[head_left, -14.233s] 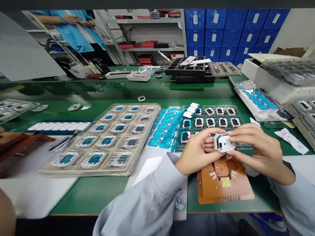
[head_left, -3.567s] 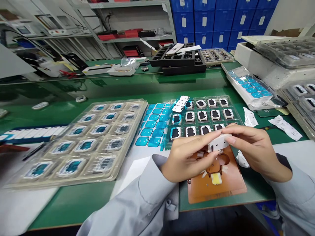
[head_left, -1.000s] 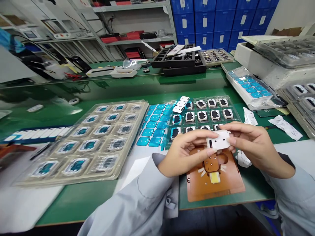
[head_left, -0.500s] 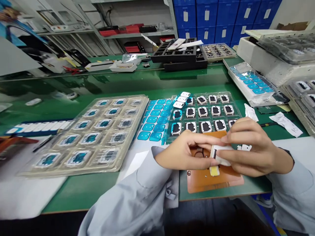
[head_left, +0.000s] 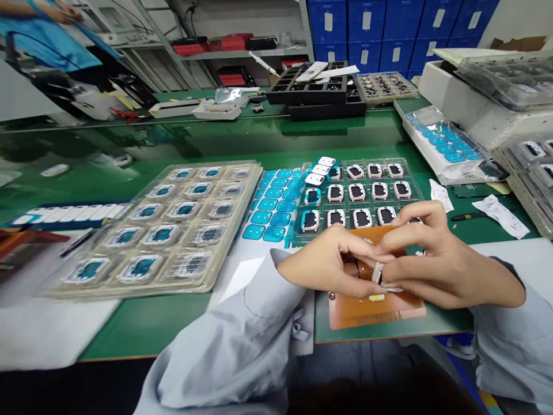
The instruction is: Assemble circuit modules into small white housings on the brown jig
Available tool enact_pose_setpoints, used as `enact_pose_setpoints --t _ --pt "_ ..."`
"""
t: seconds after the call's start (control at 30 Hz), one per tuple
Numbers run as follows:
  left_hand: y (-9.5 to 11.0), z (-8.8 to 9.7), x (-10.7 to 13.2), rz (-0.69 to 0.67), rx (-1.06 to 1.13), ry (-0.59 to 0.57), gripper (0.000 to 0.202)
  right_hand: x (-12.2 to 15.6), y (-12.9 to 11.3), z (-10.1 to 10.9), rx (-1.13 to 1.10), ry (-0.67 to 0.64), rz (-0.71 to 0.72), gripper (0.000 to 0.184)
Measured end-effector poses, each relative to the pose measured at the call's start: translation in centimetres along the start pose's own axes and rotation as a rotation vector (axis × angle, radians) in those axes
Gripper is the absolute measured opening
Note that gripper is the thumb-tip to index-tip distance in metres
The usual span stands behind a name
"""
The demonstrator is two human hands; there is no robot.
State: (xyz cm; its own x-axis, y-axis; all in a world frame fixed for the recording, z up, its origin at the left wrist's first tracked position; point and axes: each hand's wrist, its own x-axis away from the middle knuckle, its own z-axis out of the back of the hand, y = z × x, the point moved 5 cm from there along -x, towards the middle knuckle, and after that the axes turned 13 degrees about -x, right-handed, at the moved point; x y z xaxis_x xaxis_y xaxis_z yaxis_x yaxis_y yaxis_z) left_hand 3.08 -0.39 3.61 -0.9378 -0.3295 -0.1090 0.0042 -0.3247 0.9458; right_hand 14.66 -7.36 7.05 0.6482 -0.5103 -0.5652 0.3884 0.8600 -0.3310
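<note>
Both hands meet over an orange plate (head_left: 367,318) near the table's front edge. Between my left hand (head_left: 330,262) and my right hand (head_left: 436,262) is a small white squarish frame (head_left: 377,273), held turned on edge. My left fingers and thumb pinch one side of it, and my right fingers close around the other, hiding most of it. Just below lies a small yellow pad (head_left: 377,298) on the plate. Directly behind the hands, a clear tray (head_left: 415,185) carries several white frames with black centres.
Left of my arms stands a larger plastic tray (head_left: 205,282) of wrapped frames. Blue sticker sheets (head_left: 273,216) lie between the trays. White wrappers (head_left: 501,218) and a black pen (head_left: 469,217) are at right. Black compartment boxes (head_left: 319,109) sit behind; another person (head_left: 52,40) stands far left.
The white frame has tipped from showing its broad face to nearly edge-on. My right fingers have shifted and bent around it. The person at far left shows more in view.
</note>
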Motion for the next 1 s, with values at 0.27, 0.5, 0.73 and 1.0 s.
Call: enact_pose_setpoints --t 0.27,0.5,0.73,1.0 --pt "0.2 0.2 0.1 -0.030 -0.107 -0.002 0.008 0.3 0.0 -0.3 0.038 -0.005 -0.021 0.016" --pt "0.2 0.1 0.2 -0.026 0.002 -0.003 0.023 0.9 0.0 -0.1 0.028 0.119 -0.056 0.013" --pt "0.0 0.3 0.3 -0.013 -0.024 0.020 0.030 1.2 0.3 -0.4 -0.116 0.139 -0.126 0.021" --pt "0.2 0.1 0.3 -0.039 0.029 0.013 0.026 1.0 -0.3 -0.5 -0.008 0.028 -0.076 0.023"
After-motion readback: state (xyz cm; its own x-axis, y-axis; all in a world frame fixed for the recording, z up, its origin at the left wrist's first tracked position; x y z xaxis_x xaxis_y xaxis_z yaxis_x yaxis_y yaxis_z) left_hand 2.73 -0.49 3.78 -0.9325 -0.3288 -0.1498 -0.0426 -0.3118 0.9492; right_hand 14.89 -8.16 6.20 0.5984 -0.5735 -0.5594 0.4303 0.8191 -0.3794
